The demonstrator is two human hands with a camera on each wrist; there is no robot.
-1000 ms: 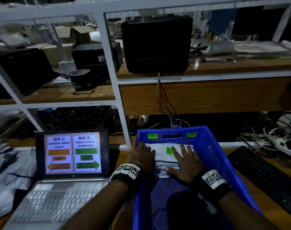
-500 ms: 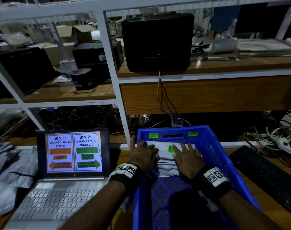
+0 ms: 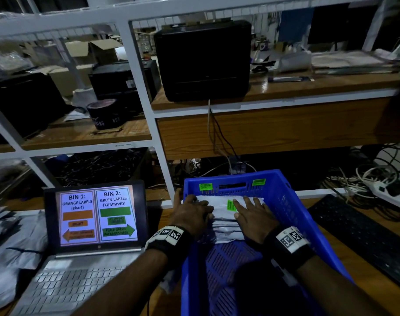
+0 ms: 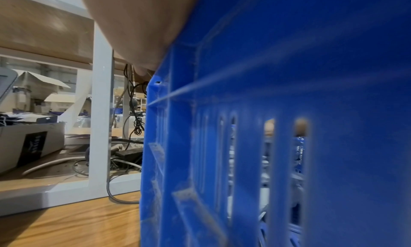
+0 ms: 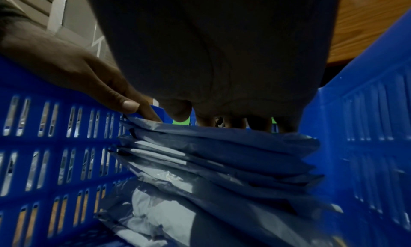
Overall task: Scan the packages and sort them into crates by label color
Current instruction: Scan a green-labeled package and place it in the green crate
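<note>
Closest to the camera, both forearms reach into the blue crate (image 3: 308, 215), which sits on the wooden worktop (image 3: 345, 249). The right hand (image 3: 255, 218) lies flat with its fingers spread on top of the stack of grey packages (image 3: 224, 226), so it's opened out wide, pressing rather than grabbing. The left hand (image 3: 191, 214) comes over the crate's left wall; its fingers rest on the left end of the top package, and in the right wrist view the fingertips (image 5: 131, 105) touch the stack's top edge. It looks flat too, thumb out over the rim.

The stack sits in the far half of the crate, several mailers deep, with a looser crumpled package (image 5: 160, 207) on the crate floor in front of it. The top package carries a green label (image 3: 231, 205) just between the two hands.

Left of the crate an open laptop (image 3: 96, 215) shows "BIN 1: ORANGE LABELS" and "BIN 2: GREEN LABELS". More grey mailers (image 3: 14, 247) are piled at the far left, and a black keyboard (image 3: 363, 233) lies to the right.

On the crate's far wall are two green stickers (image 3: 205, 186). Beyond is a white-framed shelf (image 3: 148, 124) with a black box (image 3: 203, 60).
</note>
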